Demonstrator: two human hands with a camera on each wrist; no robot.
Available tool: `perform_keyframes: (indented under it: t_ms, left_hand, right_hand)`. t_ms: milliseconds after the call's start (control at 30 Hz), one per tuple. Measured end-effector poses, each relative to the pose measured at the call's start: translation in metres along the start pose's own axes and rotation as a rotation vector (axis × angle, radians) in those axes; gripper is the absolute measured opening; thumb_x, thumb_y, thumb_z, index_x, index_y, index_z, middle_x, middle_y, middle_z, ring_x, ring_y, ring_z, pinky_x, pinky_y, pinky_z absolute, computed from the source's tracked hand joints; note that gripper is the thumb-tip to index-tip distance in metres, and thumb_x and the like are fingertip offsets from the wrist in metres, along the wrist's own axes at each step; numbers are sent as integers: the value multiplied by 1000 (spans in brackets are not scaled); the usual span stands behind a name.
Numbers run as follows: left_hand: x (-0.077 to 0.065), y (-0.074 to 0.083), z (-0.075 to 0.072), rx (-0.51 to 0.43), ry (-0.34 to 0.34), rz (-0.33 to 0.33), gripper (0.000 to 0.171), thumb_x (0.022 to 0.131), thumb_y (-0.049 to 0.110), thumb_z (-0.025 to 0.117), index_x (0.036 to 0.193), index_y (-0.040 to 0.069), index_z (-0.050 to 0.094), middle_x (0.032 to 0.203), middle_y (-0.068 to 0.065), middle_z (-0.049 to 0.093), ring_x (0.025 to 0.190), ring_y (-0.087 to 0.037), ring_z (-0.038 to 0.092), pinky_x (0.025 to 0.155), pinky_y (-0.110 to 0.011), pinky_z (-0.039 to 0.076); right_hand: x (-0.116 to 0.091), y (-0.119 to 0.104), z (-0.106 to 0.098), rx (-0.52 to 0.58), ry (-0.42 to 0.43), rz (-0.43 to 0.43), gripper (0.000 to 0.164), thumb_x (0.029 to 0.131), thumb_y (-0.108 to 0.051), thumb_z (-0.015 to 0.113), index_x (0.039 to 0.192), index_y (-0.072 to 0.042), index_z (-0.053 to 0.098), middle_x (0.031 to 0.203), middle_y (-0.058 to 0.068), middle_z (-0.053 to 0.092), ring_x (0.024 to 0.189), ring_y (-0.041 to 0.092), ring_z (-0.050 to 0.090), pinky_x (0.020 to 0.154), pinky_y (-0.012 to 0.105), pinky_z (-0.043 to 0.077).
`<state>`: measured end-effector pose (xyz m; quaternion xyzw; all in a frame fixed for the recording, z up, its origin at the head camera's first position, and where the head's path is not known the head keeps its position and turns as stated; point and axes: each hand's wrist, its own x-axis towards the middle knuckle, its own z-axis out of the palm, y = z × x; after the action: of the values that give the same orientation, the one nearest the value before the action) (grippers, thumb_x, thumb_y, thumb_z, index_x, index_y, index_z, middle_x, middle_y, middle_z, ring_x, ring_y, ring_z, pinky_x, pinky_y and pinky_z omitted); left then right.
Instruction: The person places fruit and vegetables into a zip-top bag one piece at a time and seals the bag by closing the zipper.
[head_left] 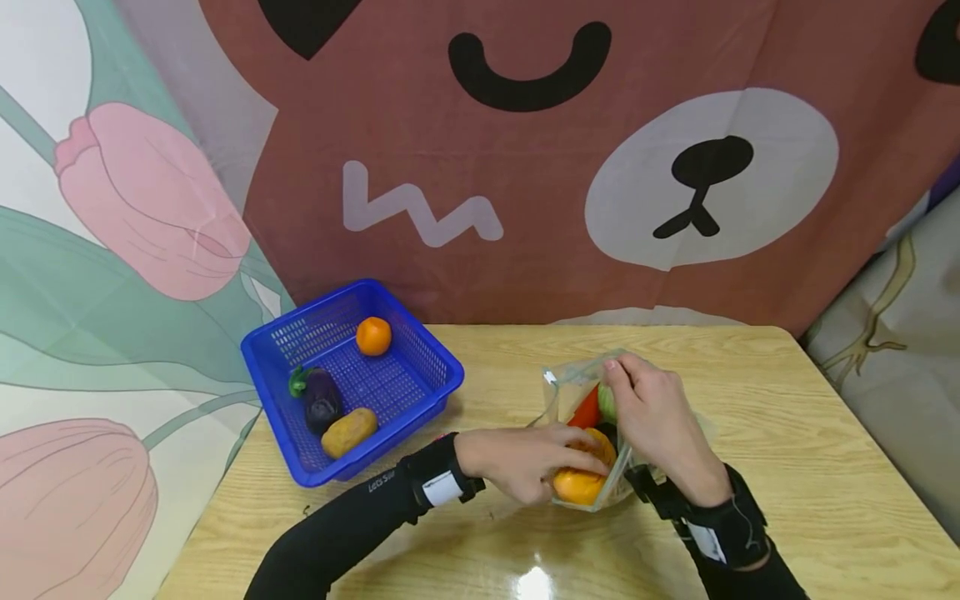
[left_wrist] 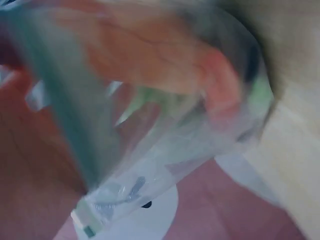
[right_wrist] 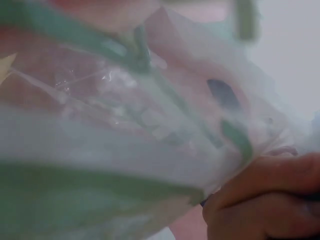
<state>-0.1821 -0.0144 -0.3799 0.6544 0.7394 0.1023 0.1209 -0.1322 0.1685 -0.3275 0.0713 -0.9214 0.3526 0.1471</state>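
A clear zip bag (head_left: 564,392) with a green strip along its mouth stands on the table, seen through blurrily in both wrist views. My right hand (head_left: 663,417) pinches the far side of its mouth between thumb and fingers. My left hand (head_left: 525,460) reaches in at the mouth, its fingers lying fairly straight across a yellow-orange item (head_left: 579,487). Deeper in the bag lie a red piece (head_left: 587,408), a pale green piece (head_left: 607,403) and something dark. Part of the contents is hidden behind my hands.
Left of the bag stands a blue plastic basket (head_left: 450,379). It holds an orange (head_left: 373,336), an eggplant (head_left: 322,402) and a potato (head_left: 349,432). A printed cloth (head_left: 525,275) hangs behind the wooden table (head_left: 810,467).
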Motion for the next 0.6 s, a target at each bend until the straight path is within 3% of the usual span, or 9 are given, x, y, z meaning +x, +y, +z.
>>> perform_keyframes:
  t_ms: [133,333,467,600]
  left_hand:
    - [-7,-3,-4,-104,-20,26,53,84,14,58,136,18,51,148,-10,33,137,-19,30,112,-23,21]
    - [-12,-6,-6,-158,-13,-46,44,83,17,56,127,21,57,147,-8,36,137,-16,32,110,-23,24]
    - [-13,-4,-6,-124,-10,-65,42,81,4,57,121,18,60,144,-7,39,133,-16,36,106,-21,29]
    - [-14,-2,-4,-54,-8,-34,44,82,-6,53,120,15,60,142,-10,42,131,-19,38,106,-22,30]
  right_hand:
    - [0,0,1,7,3,3,38,103,-31,35,77,-9,51,60,3,34,46,14,33,45,24,28]
    - [1,-2,1,-3,-6,0,37,103,-31,35,78,-9,52,62,4,36,49,15,35,46,25,29]
    - [1,-2,2,-17,6,-12,36,103,-29,37,78,-9,53,62,4,37,50,15,36,47,25,29]
    - [0,-3,3,-26,-1,-24,35,103,-27,37,79,-8,53,62,3,38,49,15,36,48,25,30]
